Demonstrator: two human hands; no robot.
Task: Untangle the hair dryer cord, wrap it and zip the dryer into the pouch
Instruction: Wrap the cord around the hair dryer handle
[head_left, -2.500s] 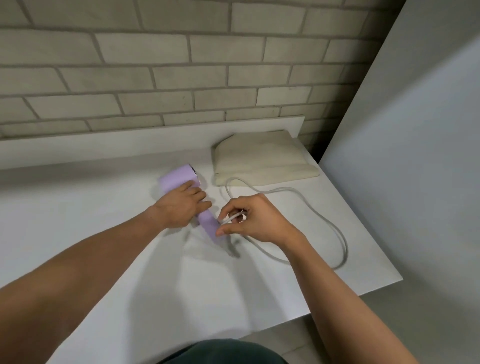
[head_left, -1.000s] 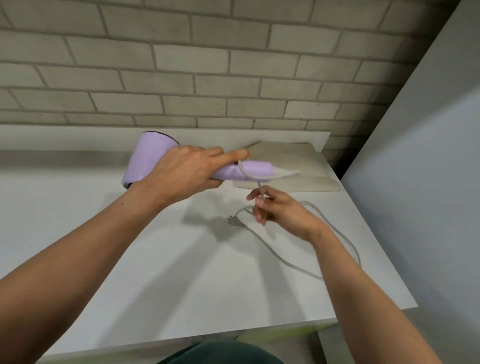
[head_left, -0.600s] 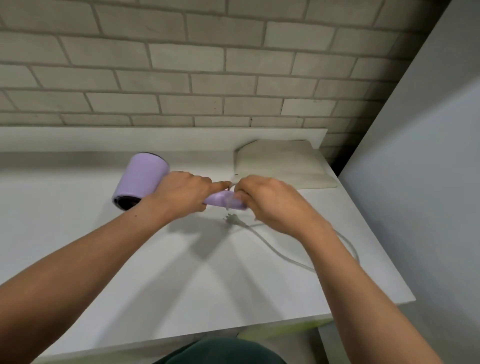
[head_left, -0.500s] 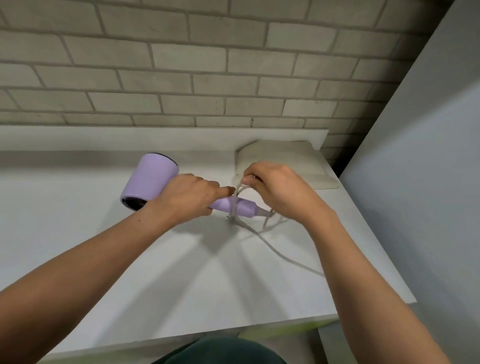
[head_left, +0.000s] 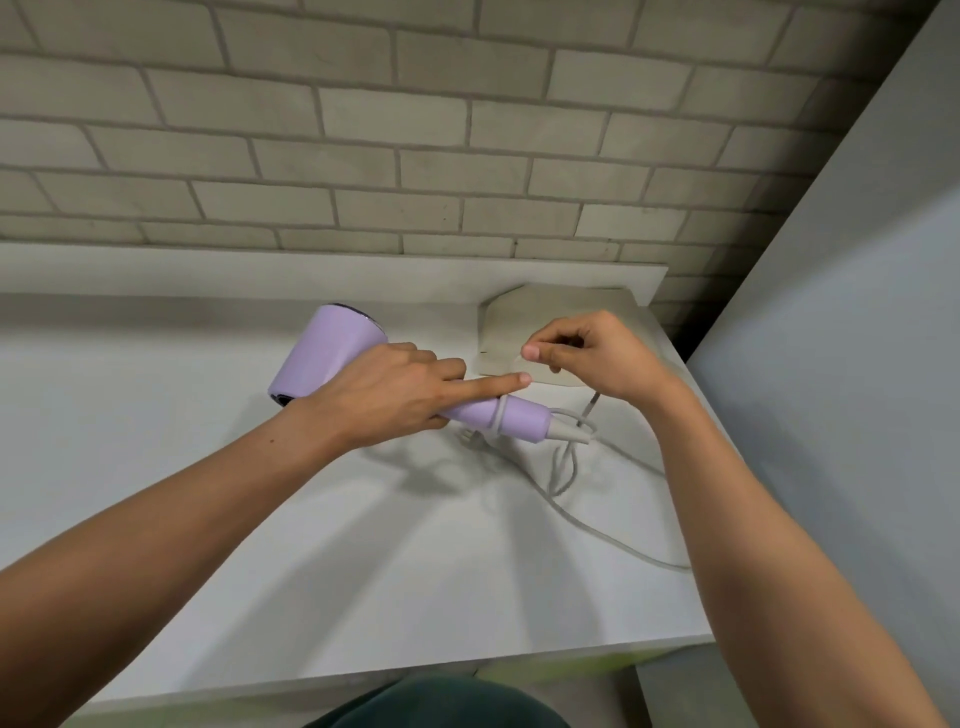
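My left hand (head_left: 395, 400) grips the lilac hair dryer (head_left: 332, 358) by its handle above the white table (head_left: 363, 545), index finger straight along it — one turn of the grey cord (head_left: 497, 417) circles the handle. My right hand (head_left: 597, 358), raised just above, pinches the cord between thumb and forefinger. The beige pouch (head_left: 519, 317) lies flat behind my hands, by the brick wall (head_left: 415, 130).

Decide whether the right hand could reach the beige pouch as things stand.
Probably yes: the right hand hovers by the pouch with nothing between them, though it is pinching the cord.
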